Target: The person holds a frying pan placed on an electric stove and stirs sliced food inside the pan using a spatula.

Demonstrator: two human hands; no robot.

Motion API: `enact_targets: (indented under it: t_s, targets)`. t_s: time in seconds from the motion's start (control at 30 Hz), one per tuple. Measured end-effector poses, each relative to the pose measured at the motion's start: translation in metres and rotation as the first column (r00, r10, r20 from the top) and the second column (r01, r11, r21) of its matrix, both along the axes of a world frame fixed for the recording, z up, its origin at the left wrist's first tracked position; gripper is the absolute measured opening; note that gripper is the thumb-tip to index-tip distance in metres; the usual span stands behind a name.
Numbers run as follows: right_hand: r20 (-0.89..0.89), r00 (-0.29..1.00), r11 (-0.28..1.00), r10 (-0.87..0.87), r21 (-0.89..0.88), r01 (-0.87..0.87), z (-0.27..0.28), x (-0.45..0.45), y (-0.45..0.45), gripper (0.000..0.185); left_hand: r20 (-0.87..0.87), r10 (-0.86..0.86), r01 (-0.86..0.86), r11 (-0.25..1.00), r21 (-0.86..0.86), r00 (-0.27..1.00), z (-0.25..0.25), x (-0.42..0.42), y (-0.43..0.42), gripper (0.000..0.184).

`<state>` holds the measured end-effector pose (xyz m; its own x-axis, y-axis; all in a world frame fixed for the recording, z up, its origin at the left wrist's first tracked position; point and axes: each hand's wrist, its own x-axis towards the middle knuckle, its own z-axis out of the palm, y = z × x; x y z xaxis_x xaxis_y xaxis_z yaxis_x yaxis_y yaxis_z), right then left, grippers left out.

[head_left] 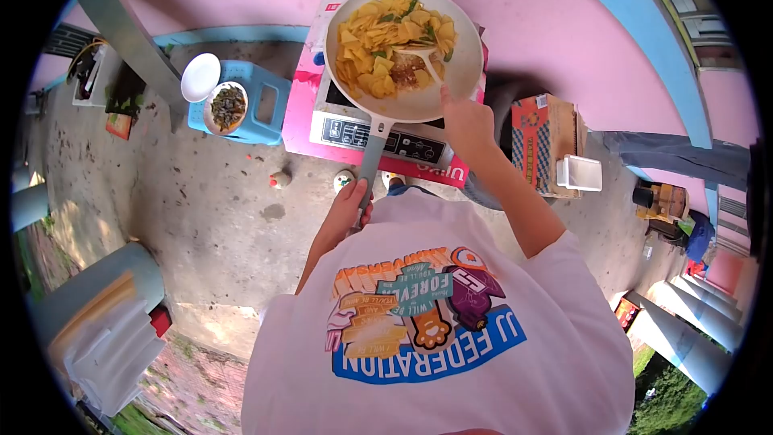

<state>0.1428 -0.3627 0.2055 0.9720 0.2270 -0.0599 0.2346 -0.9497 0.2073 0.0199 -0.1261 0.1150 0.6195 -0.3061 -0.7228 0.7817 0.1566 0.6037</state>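
Observation:
My left hand (351, 203) is wrapped round the grey handle (374, 153) of a cream frying pan (467, 56). The pan rests on an induction cooker (354, 130). Sliced yellow potatoes (362, 48) with bits of green pepper lie heaped in its left and upper part. My right hand (469, 125), at the pan's lower right rim, is closed round a light-coloured spatula (435, 68). The spatula's head touches the slices, beside a patch of brown seasoning (408, 72) on the pan floor.
The cooker stands on a pink box (299, 125) against a pink wall. At left, a blue stool (262, 133) carries a white plate (200, 77) and a bowl of dark green food (227, 108). Right of the cooker are a cardboard box (531, 141) and a white container (579, 173).

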Motion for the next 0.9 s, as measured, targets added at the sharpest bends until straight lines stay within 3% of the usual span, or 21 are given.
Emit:
enact_targets:
  t_s: [0.17, 0.2, 0.33, 0.4, 0.53, 0.6, 0.67, 0.77, 0.8, 0.83, 0.9]
  targets:
    - [-0.099, 0.984, 0.986, 0.150, 0.085, -0.142, 0.090, -0.013, -0.024, 0.040, -0.006, -0.018, 0.018, 1.000, 0.010, 1.000, 0.009, 0.002, 0.000, 0.037]
    - [-0.209, 0.956, 0.978, 0.204, 0.080, -0.191, 0.103, -0.019, -0.021, 0.038, 0.013, -0.024, 0.024, 1.000, 0.010, 1.000, 0.008, 0.002, 0.001, 0.037]
    - [-0.427, 0.868, 0.965, 0.253, 0.171, -0.197, 0.071, -0.017, 0.012, 0.031, 0.019, -0.025, 0.025, 1.000, 0.012, 1.000, 0.007, 0.001, 0.002, 0.037]
    - [-0.352, 0.909, 0.962, 0.224, 0.228, -0.149, 0.046, -0.013, 0.039, 0.012, -0.008, -0.025, 0.025, 1.000, 0.008, 1.000, 0.007, 0.001, 0.002, 0.037]
    - [-0.199, 0.969, 0.974, 0.148, 0.197, -0.109, -0.006, -0.006, 0.066, 0.010, -0.021, -0.013, 0.013, 1.000, 0.004, 1.000, 0.008, 0.001, 0.001, 0.036]
    - [-0.054, 0.993, 0.987, 0.101, 0.135, -0.093, -0.007, 0.009, 0.054, 0.013, 0.017, 0.007, -0.007, 1.000, 0.003, 1.000, 0.005, 0.000, 0.000, 0.036]
    - [-0.017, 0.995, 0.991, 0.103, 0.086, -0.102, 0.021, 0.021, 0.027, 0.020, -0.010, 0.023, -0.023, 1.000, 0.000, 1.000, 0.007, 0.002, 0.000, 0.036]
    - [-0.070, 0.968, 0.964, 0.240, 0.132, -0.229, 0.089, 0.009, -0.003, 0.031, -0.026, 0.025, -0.026, 1.000, -0.007, 0.999, -0.001, 0.000, 0.000, 0.035]
    - [-0.221, 0.942, 0.968, 0.251, 0.037, -0.249, 0.103, 0.001, -0.005, 0.032, -0.019, 0.016, -0.016, 1.000, -0.006, 1.000, -0.003, 0.000, 0.001, 0.035]
    - [-0.368, 0.898, 0.959, 0.240, -0.054, -0.279, 0.109, -0.004, -0.006, 0.033, -0.022, 0.020, -0.021, 1.000, -0.010, 1.000, -0.004, 0.000, 0.000, 0.035]
    - [-0.395, 0.896, 0.966, 0.203, -0.067, -0.249, 0.087, -0.013, 0.004, 0.035, -0.002, -0.005, 0.005, 1.000, -0.006, 1.000, 0.001, 0.001, 0.002, 0.035]
